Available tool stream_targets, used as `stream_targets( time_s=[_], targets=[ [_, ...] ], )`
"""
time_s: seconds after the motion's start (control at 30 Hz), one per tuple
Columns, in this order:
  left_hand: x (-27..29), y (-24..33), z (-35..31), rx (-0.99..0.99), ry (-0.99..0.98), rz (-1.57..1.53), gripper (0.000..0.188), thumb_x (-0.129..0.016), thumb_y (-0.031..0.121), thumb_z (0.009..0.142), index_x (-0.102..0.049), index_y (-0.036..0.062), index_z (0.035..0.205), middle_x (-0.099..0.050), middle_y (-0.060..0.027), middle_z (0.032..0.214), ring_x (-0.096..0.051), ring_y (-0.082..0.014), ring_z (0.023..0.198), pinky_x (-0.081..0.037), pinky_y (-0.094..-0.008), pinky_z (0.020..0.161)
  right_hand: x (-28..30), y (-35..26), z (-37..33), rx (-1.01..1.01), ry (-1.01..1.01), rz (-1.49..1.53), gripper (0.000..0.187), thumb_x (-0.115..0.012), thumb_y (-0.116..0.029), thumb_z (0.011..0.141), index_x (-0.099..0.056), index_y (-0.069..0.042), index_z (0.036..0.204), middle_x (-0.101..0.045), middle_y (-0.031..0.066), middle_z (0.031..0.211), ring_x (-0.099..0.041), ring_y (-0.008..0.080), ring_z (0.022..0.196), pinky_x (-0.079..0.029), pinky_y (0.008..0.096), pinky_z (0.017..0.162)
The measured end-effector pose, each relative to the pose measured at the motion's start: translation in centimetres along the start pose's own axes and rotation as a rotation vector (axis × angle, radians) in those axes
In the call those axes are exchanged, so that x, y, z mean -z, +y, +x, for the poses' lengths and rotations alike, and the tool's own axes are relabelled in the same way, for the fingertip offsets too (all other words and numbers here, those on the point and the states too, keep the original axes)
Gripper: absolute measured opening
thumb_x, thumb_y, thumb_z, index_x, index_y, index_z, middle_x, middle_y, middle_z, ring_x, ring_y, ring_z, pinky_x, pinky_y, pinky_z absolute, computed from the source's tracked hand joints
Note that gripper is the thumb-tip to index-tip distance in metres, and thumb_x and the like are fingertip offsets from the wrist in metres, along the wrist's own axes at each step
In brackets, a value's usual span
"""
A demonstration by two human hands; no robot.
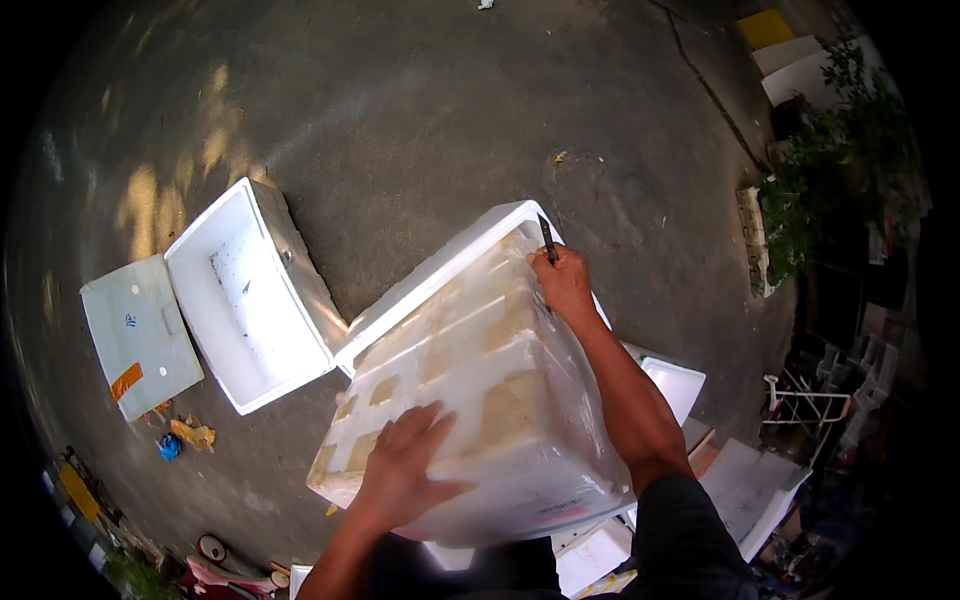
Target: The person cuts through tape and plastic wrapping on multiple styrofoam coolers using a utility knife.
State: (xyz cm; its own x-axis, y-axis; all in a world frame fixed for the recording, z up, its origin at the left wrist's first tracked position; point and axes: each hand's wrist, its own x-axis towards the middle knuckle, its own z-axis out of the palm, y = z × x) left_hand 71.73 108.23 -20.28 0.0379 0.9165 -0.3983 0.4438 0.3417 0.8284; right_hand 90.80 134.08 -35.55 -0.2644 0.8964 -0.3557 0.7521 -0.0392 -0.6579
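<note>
While the left hand (405, 470) is pressing open-fingered on the taped foam box (480, 390), the right hand (563, 283), fingers gripping a knife (546, 238), is seemingly cutting tape, needing a steady pull next.

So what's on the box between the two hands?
In the head view, only the box's taped, plastic-wrapped top lies between the left hand and the right hand, which holds a knife.
</note>
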Motion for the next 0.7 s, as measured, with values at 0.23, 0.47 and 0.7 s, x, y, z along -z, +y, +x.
stream_targets(
  time_s=[0.23,0.47,0.7],
  targets=[
    [-0.7,0.2,0.5,-0.029,0.055,0.028,0.081,-0.083,0.033,0.063,-0.05,0.0077,0.132,-0.046,-0.0185,0.136,-0.043,-0.0391,0.125,-0.037,-0.0469,0.101,5.3,-5.4,4.8,0.086,-0.38,-0.594,0.033,-0.056,-0.024,0.083,-0.056,0.005,0.099,-0.063,0.0285,0.093,-0.061,0.0433,0.088,-0.048,0.0474,0.08],
    [-1.7,-0.4,0.4,0.009,0.064,0.071,0.076,-0.075,0.045,0.07,-0.047,0.0141,0.134,-0.045,-0.0126,0.137,-0.042,-0.0343,0.126,-0.034,-0.0563,0.099,1.0,-11.7,4.1,0.222,-0.827,-1.073,0.027,-0.057,-0.017,0.08,-0.064,0.003,0.096,-0.064,0.0259,0.1,-0.063,0.038,0.093,-0.05,0.0459,0.079],
    [-2.1,-0.6,0.3,-0.021,0.116,-0.003,0.075,-0.073,0.046,0.071,-0.048,0.0128,0.133,-0.044,-0.0136,0.139,-0.041,-0.037,0.126,-0.032,-0.0606,0.098,-4.5,-11.8,3.7,0.249,-0.984,-1.41,0.026,-0.058,-0.013,0.078,-0.068,0.0,0.097,-0.067,0.0185,0.1,-0.066,0.0296,0.093,-0.052,0.0418,0.077]
  ],
)
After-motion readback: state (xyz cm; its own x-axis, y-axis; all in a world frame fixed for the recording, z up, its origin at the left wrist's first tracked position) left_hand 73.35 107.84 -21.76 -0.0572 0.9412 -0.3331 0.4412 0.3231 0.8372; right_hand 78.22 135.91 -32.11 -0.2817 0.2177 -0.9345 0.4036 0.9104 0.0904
